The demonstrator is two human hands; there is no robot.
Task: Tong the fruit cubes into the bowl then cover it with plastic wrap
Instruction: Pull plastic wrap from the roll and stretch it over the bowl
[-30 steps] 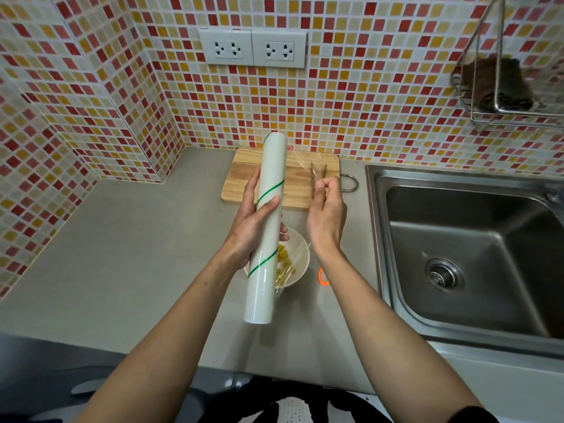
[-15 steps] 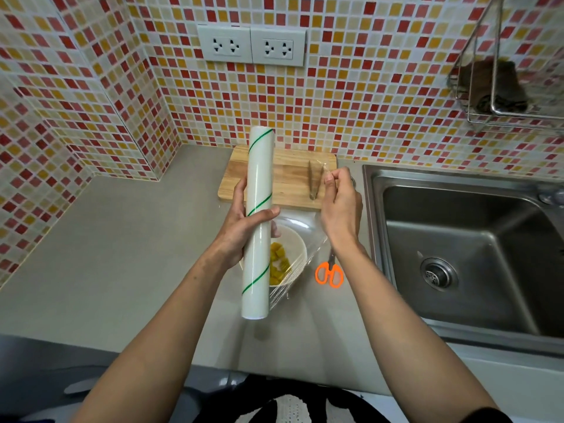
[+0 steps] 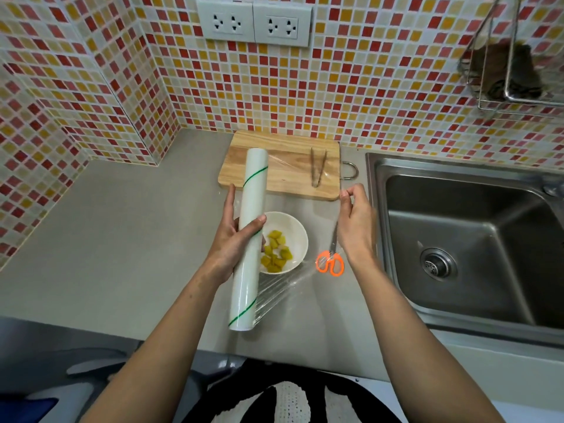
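Note:
A white bowl [image 3: 294, 232] with several yellow fruit cubes [image 3: 276, 251] stands on the grey counter. My left hand [image 3: 233, 239] grips a white roll of plastic wrap [image 3: 250, 239] with green stripes, held upright above the bowl's left side. My right hand [image 3: 355, 222] pinches the free edge of the clear film [image 3: 300, 209], which stretches from the roll over the bowl. Metal tongs [image 3: 318, 170] lie on the wooden cutting board [image 3: 280, 154] behind the bowl.
Orange-handled scissors [image 3: 331, 261] lie right of the bowl, under my right wrist. A steel sink [image 3: 476, 248] fills the right side. Tiled walls close off the back and left. A wire rack [image 3: 512, 62] hangs at the upper right.
My right hand has pulled the film's edge to the right, away from the roll, so the sheet now spans the bowl. The roll has shifted a little left and lower.

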